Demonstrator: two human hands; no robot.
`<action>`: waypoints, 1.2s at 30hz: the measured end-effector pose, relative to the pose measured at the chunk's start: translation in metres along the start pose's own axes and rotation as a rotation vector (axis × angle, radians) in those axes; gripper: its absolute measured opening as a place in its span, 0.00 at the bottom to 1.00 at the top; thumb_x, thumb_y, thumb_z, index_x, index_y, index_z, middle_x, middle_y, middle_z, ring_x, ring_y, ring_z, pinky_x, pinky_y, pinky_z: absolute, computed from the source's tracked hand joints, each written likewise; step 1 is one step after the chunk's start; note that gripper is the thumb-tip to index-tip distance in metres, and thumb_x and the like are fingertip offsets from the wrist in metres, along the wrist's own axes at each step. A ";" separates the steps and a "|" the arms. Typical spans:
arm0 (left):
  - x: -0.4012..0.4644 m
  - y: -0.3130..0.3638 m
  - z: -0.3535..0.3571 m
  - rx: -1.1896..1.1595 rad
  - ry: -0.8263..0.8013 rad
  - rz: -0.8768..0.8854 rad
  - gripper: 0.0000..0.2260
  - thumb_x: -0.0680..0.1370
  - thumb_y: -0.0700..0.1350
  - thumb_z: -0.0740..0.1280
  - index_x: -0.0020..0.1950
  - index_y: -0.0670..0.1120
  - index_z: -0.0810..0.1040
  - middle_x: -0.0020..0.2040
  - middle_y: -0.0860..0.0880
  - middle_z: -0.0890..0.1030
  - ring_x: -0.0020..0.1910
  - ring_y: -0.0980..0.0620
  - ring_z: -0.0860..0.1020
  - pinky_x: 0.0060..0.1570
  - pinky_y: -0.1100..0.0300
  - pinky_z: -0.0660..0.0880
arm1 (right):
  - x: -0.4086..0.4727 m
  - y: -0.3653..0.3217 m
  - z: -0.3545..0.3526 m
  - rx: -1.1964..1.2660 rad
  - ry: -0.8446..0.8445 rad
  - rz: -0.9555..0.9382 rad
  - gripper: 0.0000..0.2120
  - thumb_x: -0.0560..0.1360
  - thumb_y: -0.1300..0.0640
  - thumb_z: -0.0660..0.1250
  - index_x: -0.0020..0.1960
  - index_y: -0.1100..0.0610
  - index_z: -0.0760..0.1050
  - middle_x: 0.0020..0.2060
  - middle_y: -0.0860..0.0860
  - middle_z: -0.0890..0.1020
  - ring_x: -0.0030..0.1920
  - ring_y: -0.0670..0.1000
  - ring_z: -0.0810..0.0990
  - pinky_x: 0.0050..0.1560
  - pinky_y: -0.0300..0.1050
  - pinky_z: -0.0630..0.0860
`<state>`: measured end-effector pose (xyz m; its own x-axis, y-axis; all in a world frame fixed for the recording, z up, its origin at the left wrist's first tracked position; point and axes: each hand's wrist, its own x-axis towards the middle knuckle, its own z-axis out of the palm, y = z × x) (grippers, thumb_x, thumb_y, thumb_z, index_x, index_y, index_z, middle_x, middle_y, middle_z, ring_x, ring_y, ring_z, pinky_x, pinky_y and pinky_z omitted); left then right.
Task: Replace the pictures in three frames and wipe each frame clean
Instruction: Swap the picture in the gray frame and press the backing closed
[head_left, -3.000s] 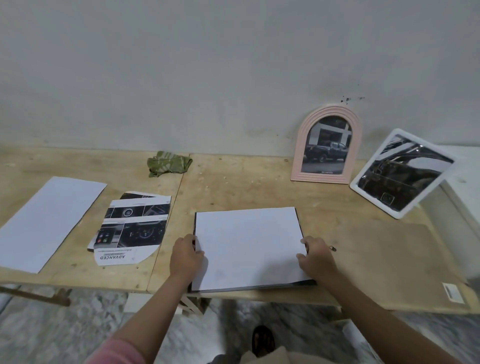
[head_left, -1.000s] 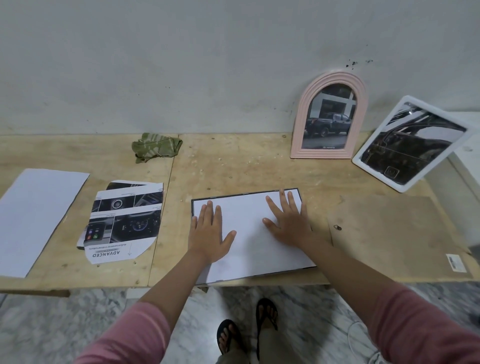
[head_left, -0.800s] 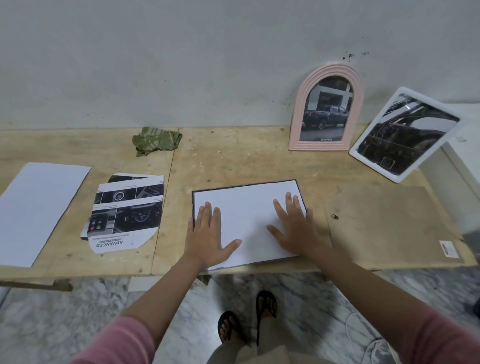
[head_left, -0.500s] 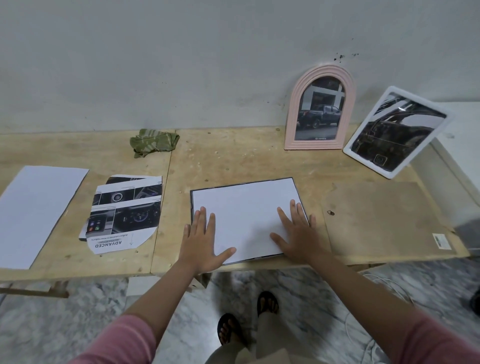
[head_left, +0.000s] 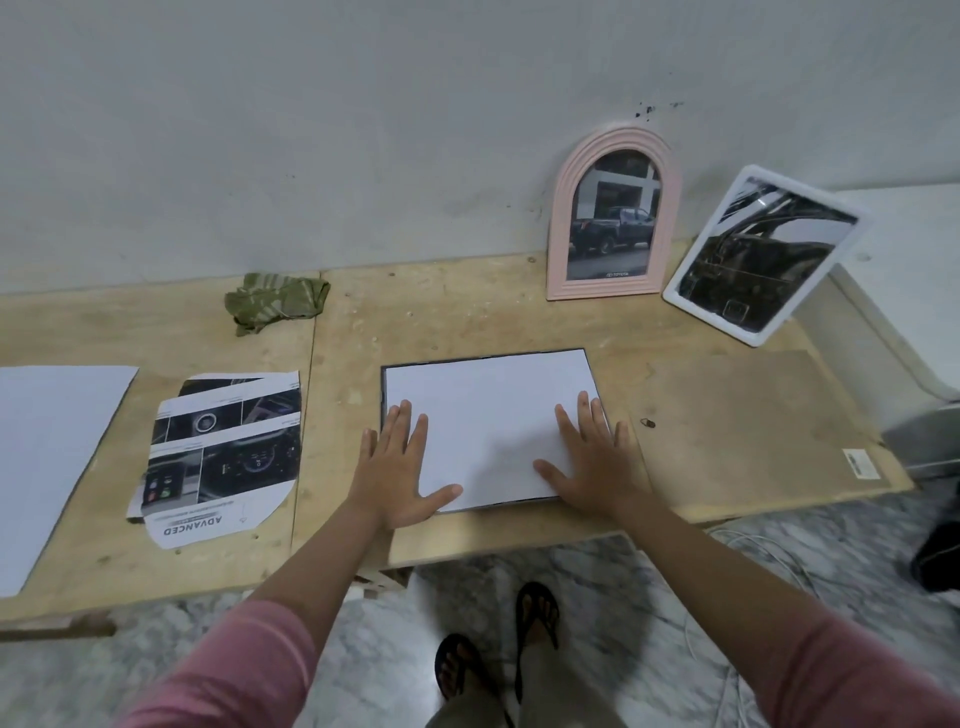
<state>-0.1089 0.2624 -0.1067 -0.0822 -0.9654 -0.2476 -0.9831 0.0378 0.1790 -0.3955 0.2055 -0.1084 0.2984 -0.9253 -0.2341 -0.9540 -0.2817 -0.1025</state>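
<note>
- One wooden desk (head_left: 467, 317) carries all items.
- White sheet (head_left: 483, 415) lies white side up in a dark frame (head_left: 383, 387) near the front edge, at the middle.
- Left hand (head_left: 397, 467) rests flat, fingers straight, on the sheet's left edge, gripping nothing.
- Right hand (head_left: 592, 460) rests flat, fingers spread, on the sheet's right part, gripping nothing.
- Pink arched frame (head_left: 558, 208) and white frame (head_left: 680, 301) lean at the rear edge, toward the right.
- Printed cut-out (head_left: 223, 452) lies toward the front left.
- Green cloth (head_left: 275, 301) lies at the rear edge.

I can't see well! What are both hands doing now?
Left hand: open, flat on the paper.
Right hand: open, flat on the paper.
</note>
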 end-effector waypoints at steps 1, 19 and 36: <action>-0.001 0.000 -0.001 0.008 -0.002 0.004 0.48 0.68 0.77 0.47 0.78 0.48 0.40 0.77 0.47 0.34 0.75 0.48 0.32 0.72 0.42 0.38 | 0.000 0.000 -0.001 0.015 -0.005 -0.003 0.45 0.67 0.26 0.37 0.77 0.49 0.39 0.76 0.55 0.37 0.76 0.55 0.36 0.72 0.63 0.43; 0.007 0.121 -0.021 -0.243 0.213 -0.060 0.42 0.72 0.73 0.51 0.77 0.47 0.56 0.79 0.49 0.51 0.78 0.50 0.49 0.74 0.46 0.46 | -0.014 0.067 -0.023 0.305 0.195 0.060 0.29 0.76 0.43 0.50 0.65 0.61 0.72 0.66 0.62 0.73 0.66 0.61 0.72 0.63 0.66 0.66; 0.079 0.374 -0.006 -0.378 0.130 -0.532 0.22 0.77 0.53 0.62 0.62 0.38 0.69 0.60 0.38 0.71 0.58 0.40 0.72 0.55 0.54 0.70 | -0.057 0.321 -0.050 0.421 0.191 0.509 0.19 0.62 0.59 0.58 0.48 0.68 0.74 0.40 0.65 0.75 0.37 0.65 0.75 0.38 0.54 0.74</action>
<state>-0.4822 0.1986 -0.0541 0.4424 -0.8513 -0.2819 -0.7572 -0.5231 0.3912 -0.7202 0.1548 -0.0793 -0.2314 -0.9556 -0.1826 -0.8699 0.2873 -0.4010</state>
